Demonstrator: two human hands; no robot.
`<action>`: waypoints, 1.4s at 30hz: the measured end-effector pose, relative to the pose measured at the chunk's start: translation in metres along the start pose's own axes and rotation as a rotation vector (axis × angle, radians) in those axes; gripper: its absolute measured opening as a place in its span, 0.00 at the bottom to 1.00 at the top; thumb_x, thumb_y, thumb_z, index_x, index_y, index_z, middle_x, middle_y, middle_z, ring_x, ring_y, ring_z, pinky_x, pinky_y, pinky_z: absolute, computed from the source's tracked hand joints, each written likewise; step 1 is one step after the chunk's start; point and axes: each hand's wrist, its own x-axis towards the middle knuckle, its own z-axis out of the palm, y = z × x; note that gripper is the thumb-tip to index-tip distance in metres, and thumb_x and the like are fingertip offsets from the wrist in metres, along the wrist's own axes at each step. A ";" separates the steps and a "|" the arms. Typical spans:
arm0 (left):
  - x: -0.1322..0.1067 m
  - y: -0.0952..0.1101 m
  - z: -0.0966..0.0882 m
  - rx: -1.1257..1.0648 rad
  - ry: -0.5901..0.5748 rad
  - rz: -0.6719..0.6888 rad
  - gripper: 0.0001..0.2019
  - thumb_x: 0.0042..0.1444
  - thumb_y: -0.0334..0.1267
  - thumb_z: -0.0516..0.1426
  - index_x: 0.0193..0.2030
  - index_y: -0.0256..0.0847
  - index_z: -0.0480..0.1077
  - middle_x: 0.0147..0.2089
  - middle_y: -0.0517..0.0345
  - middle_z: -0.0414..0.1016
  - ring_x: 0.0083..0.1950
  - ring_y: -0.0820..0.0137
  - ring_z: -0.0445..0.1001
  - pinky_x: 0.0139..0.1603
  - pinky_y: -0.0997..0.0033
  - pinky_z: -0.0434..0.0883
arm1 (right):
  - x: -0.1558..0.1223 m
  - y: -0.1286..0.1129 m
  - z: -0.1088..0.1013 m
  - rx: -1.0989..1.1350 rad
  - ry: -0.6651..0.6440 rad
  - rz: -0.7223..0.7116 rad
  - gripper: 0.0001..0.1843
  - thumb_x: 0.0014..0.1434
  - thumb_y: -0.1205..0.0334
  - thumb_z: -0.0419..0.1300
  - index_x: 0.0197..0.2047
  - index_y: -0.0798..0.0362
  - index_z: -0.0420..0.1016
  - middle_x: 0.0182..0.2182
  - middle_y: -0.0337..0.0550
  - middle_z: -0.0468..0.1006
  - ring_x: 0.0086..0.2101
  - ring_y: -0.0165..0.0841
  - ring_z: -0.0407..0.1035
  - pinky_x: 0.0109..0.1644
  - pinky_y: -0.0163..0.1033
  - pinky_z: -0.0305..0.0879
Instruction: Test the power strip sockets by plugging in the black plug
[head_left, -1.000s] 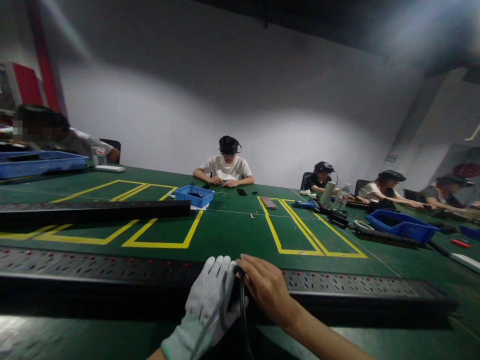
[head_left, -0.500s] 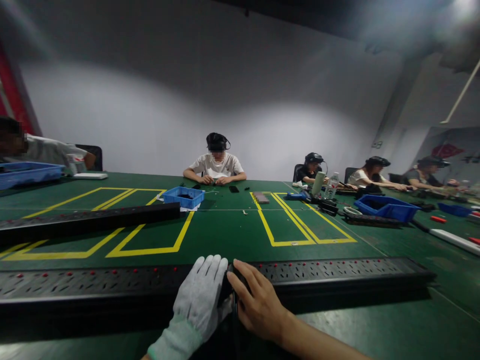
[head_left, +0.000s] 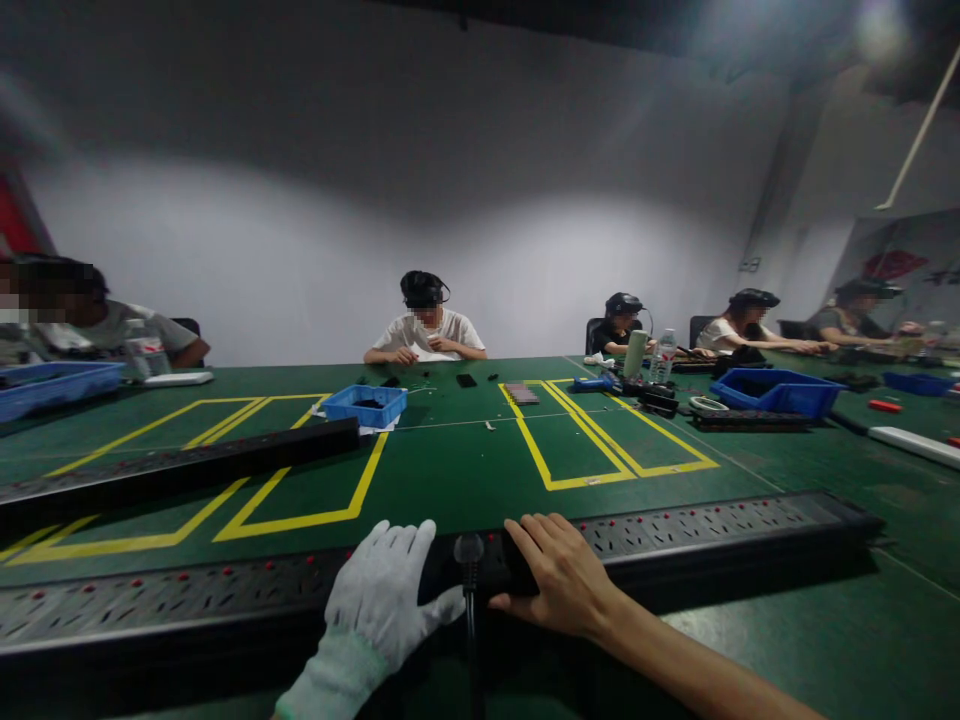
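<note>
A long black power strip with red switches and rows of sockets lies across the near side of the table. Between my hands a black plug sits on the strip, its cord running down toward me. My left hand, in a white glove, grips the strip left of the plug, fingers over the top and thumb along the front. On the plug's other side my bare right hand clasps the strip in the same way. Neither hand touches the plug. The undersides of both hands are hidden.
Another black strip lies at left, beside a small blue bin. Yellow tape rectangles mark the green table. At right are a blue bin and a bottle. Several people sit around the table.
My hands have moved apart, the right one to the right and the left one slightly left. The plug between them, covered before, now shows. The view has shifted a little.
</note>
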 end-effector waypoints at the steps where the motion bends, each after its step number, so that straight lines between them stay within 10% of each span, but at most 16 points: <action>1: 0.001 -0.002 0.000 0.019 -0.020 -0.009 0.34 0.55 0.67 0.48 0.48 0.36 0.72 0.42 0.45 0.78 0.43 0.56 0.75 0.50 0.53 0.69 | 0.000 0.000 0.001 0.004 0.013 -0.001 0.38 0.52 0.35 0.63 0.53 0.61 0.71 0.42 0.58 0.77 0.42 0.47 0.72 0.48 0.51 0.67; 16: 0.006 0.051 -0.013 -0.012 0.075 0.122 0.29 0.58 0.53 0.53 0.58 0.30 0.66 0.54 0.40 0.73 0.56 0.53 0.70 0.57 0.52 0.66 | -0.042 0.049 -0.033 0.018 0.015 -0.061 0.32 0.56 0.40 0.62 0.52 0.60 0.73 0.44 0.57 0.79 0.43 0.47 0.75 0.48 0.51 0.70; 23: 0.024 0.066 -0.023 -0.115 0.112 0.229 0.21 0.58 0.43 0.52 0.53 0.30 0.69 0.53 0.42 0.75 0.55 0.57 0.72 0.61 0.55 0.63 | -0.034 0.023 -0.042 0.006 0.064 -0.104 0.39 0.60 0.50 0.60 0.68 0.61 0.53 0.63 0.60 0.62 0.61 0.47 0.59 0.61 0.52 0.61; 30: 0.022 0.079 -0.017 -0.240 0.162 0.131 0.16 0.61 0.35 0.49 0.52 0.31 0.69 0.52 0.45 0.75 0.57 0.59 0.71 0.62 0.55 0.64 | -0.034 -0.006 -0.020 0.132 0.148 -0.312 0.27 0.59 0.73 0.52 0.63 0.64 0.60 0.61 0.56 0.66 0.65 0.41 0.52 0.65 0.49 0.58; 42: 0.018 0.087 -0.016 -0.288 0.151 0.095 0.20 0.61 0.36 0.49 0.55 0.23 0.67 0.57 0.36 0.71 0.62 0.53 0.66 0.60 0.49 0.65 | -0.032 0.000 -0.023 0.146 0.179 -0.343 0.25 0.62 0.76 0.44 0.61 0.62 0.63 0.59 0.51 0.69 0.64 0.37 0.55 0.65 0.47 0.57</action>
